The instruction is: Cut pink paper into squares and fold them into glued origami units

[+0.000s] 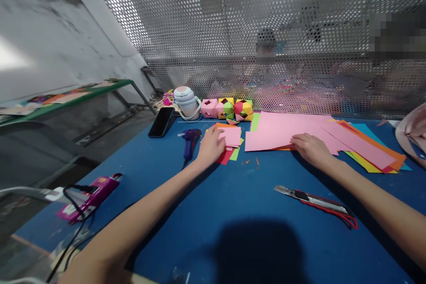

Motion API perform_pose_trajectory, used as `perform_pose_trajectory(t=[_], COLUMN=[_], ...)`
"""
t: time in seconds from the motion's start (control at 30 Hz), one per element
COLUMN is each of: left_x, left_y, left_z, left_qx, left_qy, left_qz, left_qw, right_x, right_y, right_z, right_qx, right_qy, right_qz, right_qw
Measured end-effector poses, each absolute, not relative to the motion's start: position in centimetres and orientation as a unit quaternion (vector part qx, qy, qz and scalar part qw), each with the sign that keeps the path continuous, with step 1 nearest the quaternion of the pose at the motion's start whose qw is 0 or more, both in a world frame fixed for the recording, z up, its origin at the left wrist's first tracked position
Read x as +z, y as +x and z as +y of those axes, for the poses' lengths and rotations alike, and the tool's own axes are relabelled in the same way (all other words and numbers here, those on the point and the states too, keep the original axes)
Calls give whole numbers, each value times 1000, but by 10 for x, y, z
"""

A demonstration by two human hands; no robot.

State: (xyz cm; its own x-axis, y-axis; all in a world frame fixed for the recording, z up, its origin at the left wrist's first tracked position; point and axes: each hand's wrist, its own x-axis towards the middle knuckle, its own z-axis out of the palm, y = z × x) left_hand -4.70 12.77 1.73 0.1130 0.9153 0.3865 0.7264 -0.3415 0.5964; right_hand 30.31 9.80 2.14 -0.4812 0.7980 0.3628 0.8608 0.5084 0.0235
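Observation:
My left hand [211, 144] is at the left side of a small stack of cut paper pieces [231, 135], pink on top, with its fingers curled on the edge. Red, orange and green pieces stick out beneath. Farther right, my right hand [311, 147] has its fingers together at the front edge of a large pink paper sheet [269, 138]; its thumb is hidden. More coloured sheets [369, 146] lie fanned out to the right. A utility knife [316, 202] with its blade out rests in front of my right hand. Beside my left hand lies a blue glue gun [189, 142].
Folded paper ornaments [226, 108] and a white lidded cup [187, 102] stand along the back, near a black phone [161, 122]. A purple power strip [91, 197] with cables is at the left. A perforated metal screen [206, 31] rises behind the blue table [213, 222].

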Motion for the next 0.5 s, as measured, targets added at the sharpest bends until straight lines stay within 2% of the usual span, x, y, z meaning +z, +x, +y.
perform_pose_trajectory(t=[0.27, 0.5], left_x=[13, 41], left_y=[-7, -10], left_z=[96, 86], left_qx=[332, 321], left_qy=[795, 795], left_qz=[447, 372], left_qw=[239, 356], right_x=[28, 56], right_y=[278, 274], right_z=[64, 31], right_qx=[-75, -13], right_qy=[-378, -317], right_qz=[-885, -873], right_qw=[260, 370])
